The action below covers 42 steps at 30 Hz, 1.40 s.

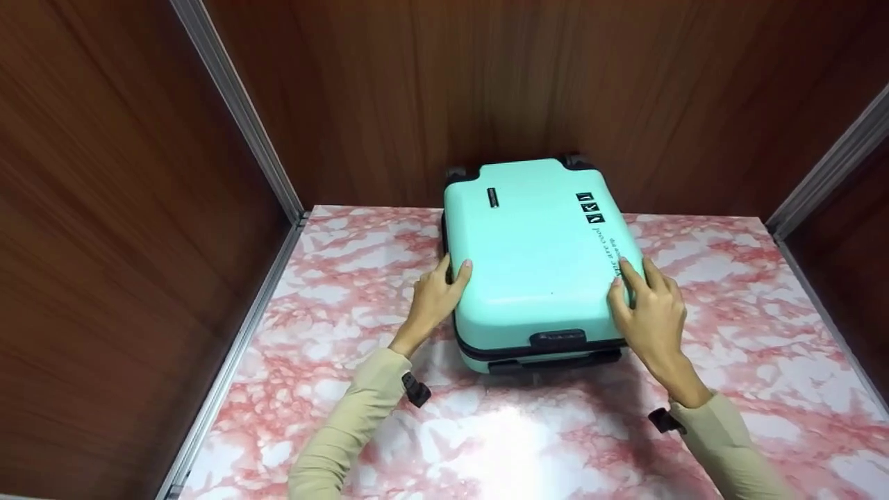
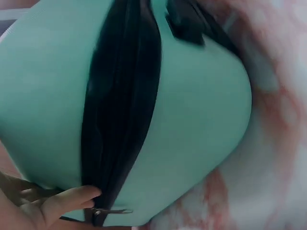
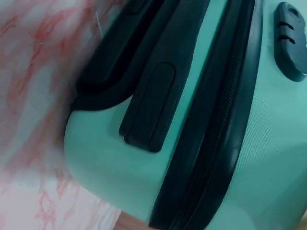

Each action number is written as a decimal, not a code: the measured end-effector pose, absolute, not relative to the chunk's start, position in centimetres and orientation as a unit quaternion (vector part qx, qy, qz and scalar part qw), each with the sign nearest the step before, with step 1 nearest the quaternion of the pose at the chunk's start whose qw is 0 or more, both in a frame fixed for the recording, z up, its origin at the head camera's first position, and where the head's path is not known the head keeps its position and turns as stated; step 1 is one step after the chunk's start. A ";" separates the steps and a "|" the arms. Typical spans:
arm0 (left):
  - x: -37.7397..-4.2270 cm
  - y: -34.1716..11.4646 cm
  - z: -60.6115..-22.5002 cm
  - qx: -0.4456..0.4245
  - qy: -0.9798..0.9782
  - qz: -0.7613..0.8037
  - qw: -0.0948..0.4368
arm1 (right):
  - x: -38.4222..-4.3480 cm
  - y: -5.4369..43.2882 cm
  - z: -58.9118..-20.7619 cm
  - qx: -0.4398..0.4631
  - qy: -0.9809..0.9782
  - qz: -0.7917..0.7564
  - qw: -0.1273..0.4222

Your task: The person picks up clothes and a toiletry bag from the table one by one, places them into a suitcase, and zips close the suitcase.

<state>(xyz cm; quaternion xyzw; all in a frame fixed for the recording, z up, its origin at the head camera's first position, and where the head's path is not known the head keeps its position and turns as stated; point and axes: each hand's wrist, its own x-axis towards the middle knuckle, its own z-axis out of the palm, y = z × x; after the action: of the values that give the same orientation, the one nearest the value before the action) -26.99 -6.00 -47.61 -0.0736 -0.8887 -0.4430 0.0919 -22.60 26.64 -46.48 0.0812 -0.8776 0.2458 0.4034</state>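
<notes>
A mint-green hard-shell suitcase (image 1: 535, 257) lies flat on the pink-and-white marbled surface, its wheels toward the back panel. On its left edge rests my left hand (image 1: 437, 295), thumb on the lid and fingers down the side. The left wrist view has a finger (image 2: 76, 197) touching the black zipper band (image 2: 120, 105), just beside a metal zipper pull (image 2: 112, 211). My right hand (image 1: 653, 312) lies over the front right corner, thumb and fingertips on the lid near the printed lettering. A black combination lock (image 3: 291, 43) and a carry handle (image 3: 153, 105) show on the near side.
Brown wood-grain panels (image 1: 417, 90) stand behind and at both sides. Silver metal strips (image 1: 236, 104) run along their corners and edges. The marbled surface (image 1: 333, 278) extends around the suitcase, with a bright light reflection at the front.
</notes>
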 end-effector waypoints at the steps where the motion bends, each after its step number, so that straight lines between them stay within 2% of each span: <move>1: -26.9 -5.8 -47.6 -0.075 -0.891 -0.437 0.102 | -22.7 26.6 -46.5 0.082 -0.875 0.244 0.410; 6: -25.9 -5.2 -47.9 -0.071 -0.895 -0.419 0.136 | -23.1 26.3 -46.6 0.078 -0.868 0.239 0.427; 14: -23.7 -4.7 -47.9 -0.058 -0.899 -0.408 0.146 | -23.7 27.0 -46.4 0.088 -0.868 0.262 0.412; 20: -24.4 -5.4 -47.1 -0.025 -0.900 -0.414 0.133 | -23.4 27.2 -46.1 0.098 -0.876 0.265 0.392; 28: -25.6 -5.7 -46.9 -0.013 -0.897 -0.435 0.074 | -22.7 26.2 -46.2 0.057 -0.873 0.226 0.429; 35: -24.9 -4.9 -47.6 -0.031 -0.891 -0.438 0.114 | -23.1 26.1 -46.5 0.063 -0.860 0.223 0.455; 42: -22.6 -3.6 -47.7 -0.006 -0.900 -0.411 0.147 | -24.3 27.2 -46.9 0.091 -0.850 0.250 0.454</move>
<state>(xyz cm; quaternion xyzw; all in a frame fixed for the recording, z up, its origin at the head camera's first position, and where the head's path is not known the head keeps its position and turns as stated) -22.60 -3.61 -47.74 -0.0061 -0.8998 -0.4107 0.1469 -24.31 27.23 -46.93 0.0911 -0.8504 0.2504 0.4536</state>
